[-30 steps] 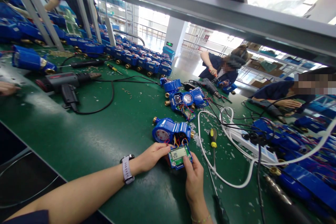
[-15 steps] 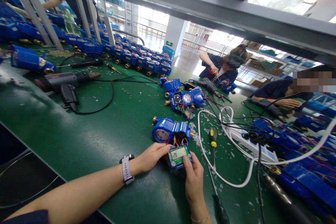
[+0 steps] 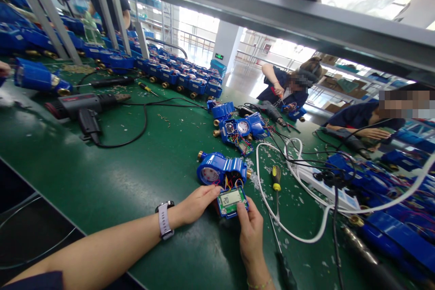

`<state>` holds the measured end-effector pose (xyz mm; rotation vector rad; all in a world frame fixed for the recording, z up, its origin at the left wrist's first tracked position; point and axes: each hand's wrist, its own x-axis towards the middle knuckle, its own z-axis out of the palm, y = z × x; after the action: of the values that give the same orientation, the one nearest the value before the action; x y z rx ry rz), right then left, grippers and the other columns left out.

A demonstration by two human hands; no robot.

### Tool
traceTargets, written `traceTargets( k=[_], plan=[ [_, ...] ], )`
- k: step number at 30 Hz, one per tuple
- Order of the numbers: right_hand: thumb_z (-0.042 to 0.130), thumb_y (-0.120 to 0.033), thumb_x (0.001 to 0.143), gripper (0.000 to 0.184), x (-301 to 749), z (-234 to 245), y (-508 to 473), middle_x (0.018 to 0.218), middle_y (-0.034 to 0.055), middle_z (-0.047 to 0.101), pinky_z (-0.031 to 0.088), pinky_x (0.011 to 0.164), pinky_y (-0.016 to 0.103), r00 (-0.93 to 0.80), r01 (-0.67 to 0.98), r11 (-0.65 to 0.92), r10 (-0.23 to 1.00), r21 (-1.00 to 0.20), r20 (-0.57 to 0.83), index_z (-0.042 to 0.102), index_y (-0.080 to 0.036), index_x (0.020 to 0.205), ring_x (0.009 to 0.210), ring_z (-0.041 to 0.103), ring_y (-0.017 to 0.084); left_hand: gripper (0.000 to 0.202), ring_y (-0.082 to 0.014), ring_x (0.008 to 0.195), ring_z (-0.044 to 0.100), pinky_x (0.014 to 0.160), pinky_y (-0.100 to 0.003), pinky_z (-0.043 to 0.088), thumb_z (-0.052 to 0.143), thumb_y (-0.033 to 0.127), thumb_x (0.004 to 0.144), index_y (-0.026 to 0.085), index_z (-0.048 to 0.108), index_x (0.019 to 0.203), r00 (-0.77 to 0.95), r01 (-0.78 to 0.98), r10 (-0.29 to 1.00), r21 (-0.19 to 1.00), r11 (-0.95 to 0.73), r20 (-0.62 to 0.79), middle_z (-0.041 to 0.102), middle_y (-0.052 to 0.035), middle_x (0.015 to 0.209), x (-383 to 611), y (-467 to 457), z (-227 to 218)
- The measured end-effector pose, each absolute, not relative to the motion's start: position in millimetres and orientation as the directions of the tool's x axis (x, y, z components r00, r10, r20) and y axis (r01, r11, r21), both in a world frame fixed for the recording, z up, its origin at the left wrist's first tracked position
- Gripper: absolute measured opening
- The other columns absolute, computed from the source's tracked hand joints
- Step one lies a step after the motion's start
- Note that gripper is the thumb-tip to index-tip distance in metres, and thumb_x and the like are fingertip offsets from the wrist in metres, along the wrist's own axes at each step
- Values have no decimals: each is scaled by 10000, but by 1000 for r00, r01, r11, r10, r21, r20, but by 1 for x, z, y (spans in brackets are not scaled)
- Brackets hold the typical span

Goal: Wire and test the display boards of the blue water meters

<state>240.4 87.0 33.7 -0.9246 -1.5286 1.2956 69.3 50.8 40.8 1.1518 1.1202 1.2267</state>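
My left hand (image 3: pixel 200 204) and my right hand (image 3: pixel 250 231) both hold a green circuit board with an LCD display (image 3: pixel 231 201), which reads 20. My left fingertips press its left edge, and my right thumb rests on its lower right corner. Red, yellow and other coloured wires run from the board up into an opened blue water meter (image 3: pixel 220 170) with brass ends, which lies on the bench just beyond my hands. A smartwatch with a pale strap (image 3: pixel 163 219) sits on my left wrist.
A yellow-handled screwdriver (image 3: pixel 276 183), a white cable (image 3: pixel 272 208) and a power strip (image 3: pixel 326 186) lie to the right. A power screwdriver (image 3: pixel 84 106) lies left on the green mat (image 3: pixel 102 176). Rows of blue meters (image 3: pixel 176 79) stand behind. Co-workers (image 3: pixel 283 86) (image 3: pixel 360 118) work across the bench.
My hands and the board stay almost still. A co-worker's hand has moved from the left edge of the bench to beside the blue meter at far left.
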Motion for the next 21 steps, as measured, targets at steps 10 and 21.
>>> traceTargets(
  k=[10, 21],
  plan=[
    [680, -430, 819, 425, 239, 32, 84, 1009, 94, 712, 535, 810, 334, -365, 18, 206, 912, -978, 185, 622, -145, 1128, 909, 672, 253, 596, -199, 787, 547, 728, -310, 475, 442, 702, 861, 141, 644, 863, 5, -107, 1000, 994, 12, -11, 626, -50, 800, 69, 51, 38],
    [662, -424, 832, 401, 237, 32, 83, 990, 93, 718, 539, 804, 332, -358, 48, 227, 913, -973, 195, 633, -138, 1113, 896, 677, 250, 588, -210, 856, 534, 794, -323, 463, 451, 683, 870, 129, 645, 892, -14, -82, 1000, 997, 2, -3, 636, -59, 870, 68, 52, 38]
  ],
)
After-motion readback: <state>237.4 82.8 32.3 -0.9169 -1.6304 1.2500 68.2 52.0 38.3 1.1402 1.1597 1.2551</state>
